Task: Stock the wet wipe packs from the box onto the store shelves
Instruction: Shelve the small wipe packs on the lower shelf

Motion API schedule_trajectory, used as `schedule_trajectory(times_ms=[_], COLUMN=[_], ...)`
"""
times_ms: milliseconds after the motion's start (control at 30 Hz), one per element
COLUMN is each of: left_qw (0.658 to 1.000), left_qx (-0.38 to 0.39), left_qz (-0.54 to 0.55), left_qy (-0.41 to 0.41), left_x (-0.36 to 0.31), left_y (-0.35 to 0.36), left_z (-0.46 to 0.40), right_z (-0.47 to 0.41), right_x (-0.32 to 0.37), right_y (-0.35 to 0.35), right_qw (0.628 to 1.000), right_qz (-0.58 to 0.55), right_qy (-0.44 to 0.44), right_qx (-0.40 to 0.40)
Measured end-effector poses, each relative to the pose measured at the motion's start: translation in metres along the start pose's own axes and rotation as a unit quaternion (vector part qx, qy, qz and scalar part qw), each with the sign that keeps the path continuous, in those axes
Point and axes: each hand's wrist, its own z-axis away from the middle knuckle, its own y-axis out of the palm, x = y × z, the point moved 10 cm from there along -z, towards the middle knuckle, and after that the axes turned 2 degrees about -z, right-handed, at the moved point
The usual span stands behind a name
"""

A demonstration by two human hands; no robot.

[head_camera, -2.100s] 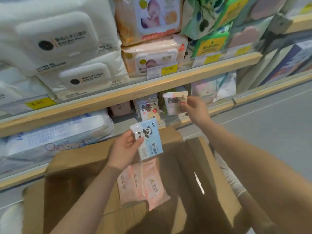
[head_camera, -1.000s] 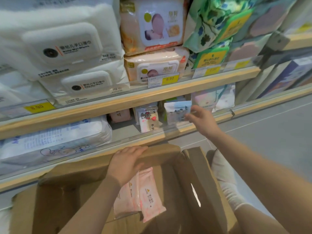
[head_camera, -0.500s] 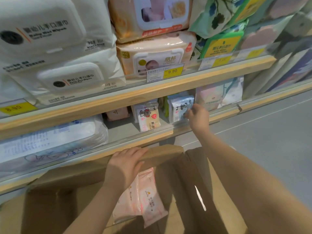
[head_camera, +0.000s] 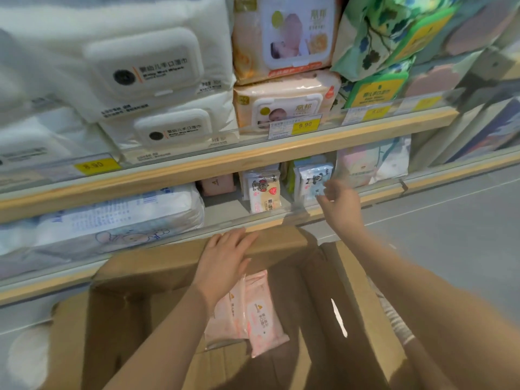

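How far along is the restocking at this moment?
Done: small packs stand on the lower shelf, including the blue panda pack. In hand: right hand is at that pack; left hand rests on the box flap. Left: pink packs remain in the box.

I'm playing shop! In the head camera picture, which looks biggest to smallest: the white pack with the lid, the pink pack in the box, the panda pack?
1. white pack with the lid
2. pink pack, though it sits nearer the camera
3. panda pack

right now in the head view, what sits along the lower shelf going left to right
big white-and-blue pack → small pink pack at the back → bear wipe packs → blue panda wipe packs, with the right hand at them → pastel pack
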Motion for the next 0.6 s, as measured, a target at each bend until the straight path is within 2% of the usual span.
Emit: schedule_trajectory(times_ms=[67, 267, 433, 600], left_qw=[1.0, 0.985, 0.981, 0.98], left_qx=[0.008, 0.063, 0.046, 0.036], left_qz=[-0.015, -0.05, -0.061, -0.043], left_qy=[-0.017, -0.15, -0.177, -0.192], left_x=[0.014, 0.095, 0.132, 0.126], left_y=[-0.005, -0.017, -0.02, -0.009], left_z=[0.018, 0.099, 0.14, 0.141], right_z=[0.029, 0.117, 0.17, 0.2], right_x=[0.023, 0.055, 0.014, -0.041], right_y=[0.006, 0.051, 0.128, 0.198], right_qw=[0.999, 0.989, 0.977, 0.965], right_qz=[-0.005, -0.071, -0.05, 0.034], right_qy=[-0.043, -0.104, -0.02, 0.05], right_qx=[0.01, 0.076, 0.206, 0.256])
